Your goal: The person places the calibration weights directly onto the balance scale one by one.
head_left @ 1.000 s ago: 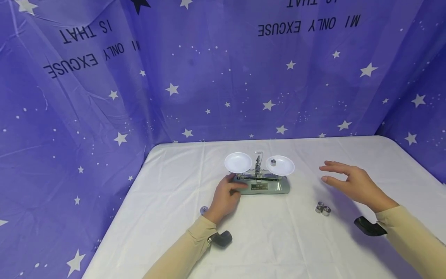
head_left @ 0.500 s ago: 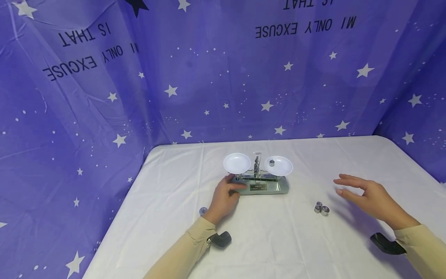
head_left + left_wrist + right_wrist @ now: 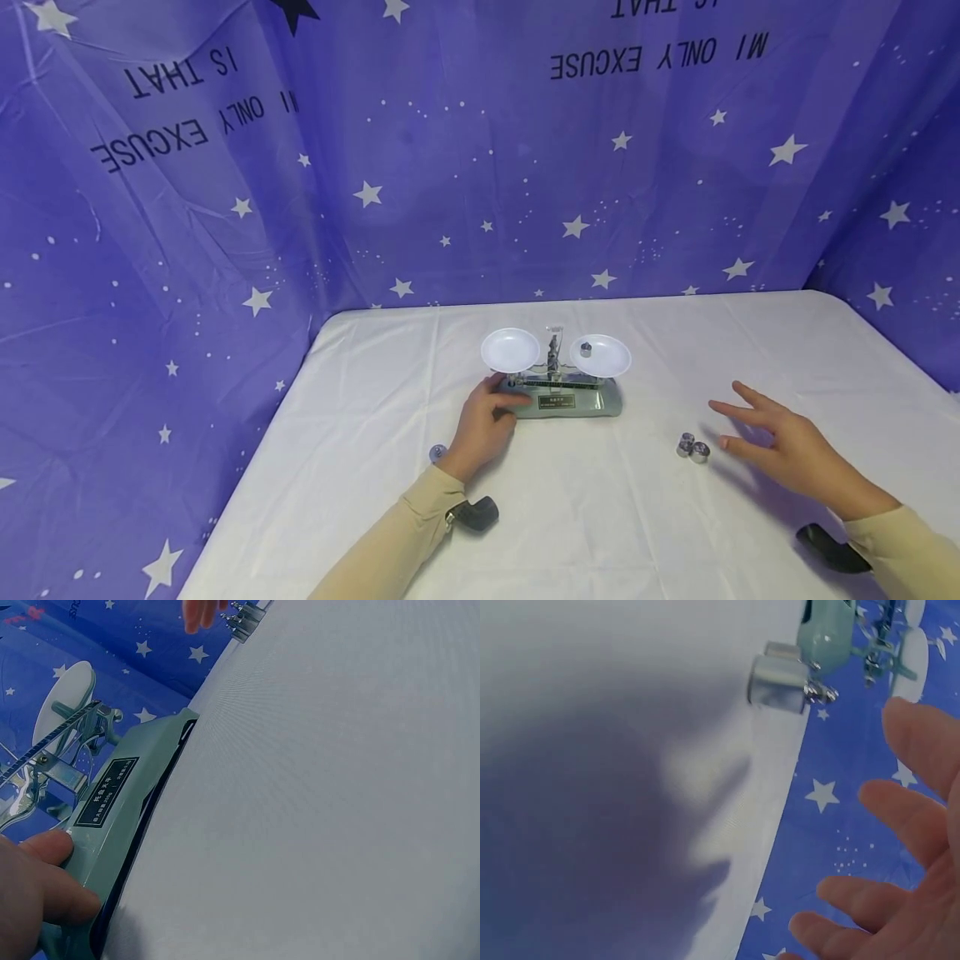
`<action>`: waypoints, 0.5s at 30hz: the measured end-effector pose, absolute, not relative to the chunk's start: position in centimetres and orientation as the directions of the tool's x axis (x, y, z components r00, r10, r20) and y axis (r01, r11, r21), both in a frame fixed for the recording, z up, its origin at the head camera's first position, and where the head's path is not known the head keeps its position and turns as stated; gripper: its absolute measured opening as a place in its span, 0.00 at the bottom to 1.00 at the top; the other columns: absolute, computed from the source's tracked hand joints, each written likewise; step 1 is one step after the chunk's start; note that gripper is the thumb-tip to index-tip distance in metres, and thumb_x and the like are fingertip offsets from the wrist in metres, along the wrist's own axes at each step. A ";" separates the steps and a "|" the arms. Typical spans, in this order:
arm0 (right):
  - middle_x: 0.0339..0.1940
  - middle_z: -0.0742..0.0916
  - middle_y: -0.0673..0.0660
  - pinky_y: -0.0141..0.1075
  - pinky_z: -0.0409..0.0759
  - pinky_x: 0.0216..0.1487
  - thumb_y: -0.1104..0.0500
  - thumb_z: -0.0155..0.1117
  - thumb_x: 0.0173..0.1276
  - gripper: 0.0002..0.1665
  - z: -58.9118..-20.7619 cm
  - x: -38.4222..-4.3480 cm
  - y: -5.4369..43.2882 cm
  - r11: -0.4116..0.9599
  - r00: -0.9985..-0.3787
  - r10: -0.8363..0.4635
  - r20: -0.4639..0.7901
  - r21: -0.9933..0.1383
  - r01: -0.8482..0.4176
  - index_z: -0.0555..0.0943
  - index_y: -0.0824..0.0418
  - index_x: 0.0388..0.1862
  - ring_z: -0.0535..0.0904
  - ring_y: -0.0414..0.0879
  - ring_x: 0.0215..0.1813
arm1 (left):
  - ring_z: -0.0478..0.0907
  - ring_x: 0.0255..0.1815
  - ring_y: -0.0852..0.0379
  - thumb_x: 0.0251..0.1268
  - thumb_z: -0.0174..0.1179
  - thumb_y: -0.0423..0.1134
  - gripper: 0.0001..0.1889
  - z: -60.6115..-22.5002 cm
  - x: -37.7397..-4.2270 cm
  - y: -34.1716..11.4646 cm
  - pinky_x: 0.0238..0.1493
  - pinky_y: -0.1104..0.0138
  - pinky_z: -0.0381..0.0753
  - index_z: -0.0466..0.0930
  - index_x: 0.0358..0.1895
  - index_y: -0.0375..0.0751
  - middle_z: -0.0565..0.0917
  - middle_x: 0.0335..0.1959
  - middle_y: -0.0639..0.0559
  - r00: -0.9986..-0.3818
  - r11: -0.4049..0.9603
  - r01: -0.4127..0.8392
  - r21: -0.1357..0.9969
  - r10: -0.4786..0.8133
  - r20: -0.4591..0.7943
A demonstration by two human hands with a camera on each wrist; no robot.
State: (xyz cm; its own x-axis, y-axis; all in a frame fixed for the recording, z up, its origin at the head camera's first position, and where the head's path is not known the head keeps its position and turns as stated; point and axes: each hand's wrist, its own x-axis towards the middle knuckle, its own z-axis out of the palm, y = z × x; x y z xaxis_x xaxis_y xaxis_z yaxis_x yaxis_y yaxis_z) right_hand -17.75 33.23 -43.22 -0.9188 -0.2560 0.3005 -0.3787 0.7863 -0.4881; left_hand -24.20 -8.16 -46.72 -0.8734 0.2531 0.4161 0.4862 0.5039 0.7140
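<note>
A balance scale with a grey-green base and two white pans stands on the table. My left hand grips the left end of the base, thumb along its front; the left wrist view shows the digits against the green casing. One small metal weight sits in the right pan, while nothing lies in the left pan. To the right, my right hand hovers with fingers spread and holds nothing. Just left of its fingertips stands a cluster of shiny metal weights.
Another small metal piece lies beside the left wrist, partly covered by it. A white cloth covers the table. Purple star-printed curtains rise behind the table and along both sides.
My right hand has moved from beside the right pan back to the right and nearer, then toward the weight cluster, its fingers spreading. The left hand stays on the scale's base.
</note>
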 end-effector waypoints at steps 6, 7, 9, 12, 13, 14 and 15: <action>0.74 0.65 0.84 0.83 0.51 0.64 0.58 0.74 0.61 0.32 -44.4 -17.5 32.8 0.746 -0.904 -0.332 0.269 -0.511 -0.427 0.80 0.67 0.64 0.55 0.89 0.71 | 0.73 0.71 0.33 0.49 0.55 0.21 0.20 -46.7 -24.2 -8.2 0.72 0.42 0.71 0.91 0.42 0.38 0.76 0.68 0.29 -0.868 0.506 0.496 0.706 0.259 0.424; 0.73 0.65 0.84 0.84 0.49 0.64 0.57 0.74 0.61 0.32 -44.6 -17.4 32.7 0.744 -0.902 -0.341 0.266 -0.510 -0.432 0.80 0.67 0.64 0.54 0.90 0.70 | 0.73 0.71 0.33 0.49 0.55 0.21 0.20 -46.7 -24.2 -8.2 0.72 0.42 0.71 0.91 0.42 0.37 0.76 0.68 0.29 -0.868 0.506 0.495 0.706 0.259 0.424; 0.73 0.65 0.85 0.84 0.47 0.65 0.58 0.74 0.61 0.31 -44.9 -17.4 32.6 0.741 -0.897 -0.355 0.264 -0.505 -0.442 0.81 0.69 0.62 0.54 0.91 0.70 | 0.73 0.71 0.33 0.49 0.55 0.21 0.20 -46.7 -24.2 -8.2 0.72 0.43 0.71 0.91 0.42 0.37 0.76 0.68 0.29 -0.868 0.506 0.495 0.707 0.258 0.423; 0.72 0.66 0.86 0.84 0.47 0.65 0.58 0.74 0.60 0.30 -45.1 -17.3 32.4 0.744 -0.897 -0.358 0.258 -0.501 -0.441 0.82 0.70 0.60 0.54 0.92 0.69 | 0.73 0.71 0.33 0.49 0.55 0.21 0.20 -46.7 -24.2 -8.2 0.72 0.43 0.71 0.91 0.42 0.37 0.76 0.68 0.29 -0.867 0.504 0.496 0.707 0.258 0.425; 0.71 0.66 0.86 0.84 0.48 0.65 0.59 0.75 0.60 0.29 -45.1 -17.3 32.3 0.747 -0.899 -0.356 0.254 -0.500 -0.437 0.83 0.70 0.59 0.54 0.92 0.69 | 0.73 0.71 0.33 0.49 0.55 0.21 0.20 -46.7 -24.2 -8.2 0.73 0.43 0.71 0.91 0.42 0.37 0.77 0.67 0.30 -0.867 0.503 0.497 0.707 0.258 0.426; 0.71 0.67 0.86 0.84 0.48 0.64 0.59 0.75 0.60 0.28 -45.1 -17.3 32.2 0.751 -0.902 -0.355 0.247 -0.499 -0.432 0.83 0.70 0.58 0.55 0.92 0.69 | 0.73 0.71 0.33 0.49 0.55 0.21 0.20 -46.7 -24.2 -8.2 0.72 0.43 0.71 0.91 0.42 0.37 0.77 0.67 0.30 -0.866 0.504 0.498 0.706 0.259 0.427; 0.71 0.67 0.85 0.84 0.49 0.64 0.59 0.74 0.60 0.27 -45.1 -17.3 32.1 0.755 -0.905 -0.352 0.238 -0.499 -0.424 0.84 0.69 0.57 0.55 0.91 0.69 | 0.73 0.71 0.33 0.49 0.55 0.21 0.20 -46.7 -24.2 -8.2 0.72 0.43 0.71 0.91 0.42 0.37 0.77 0.67 0.30 -0.865 0.505 0.500 0.704 0.259 0.429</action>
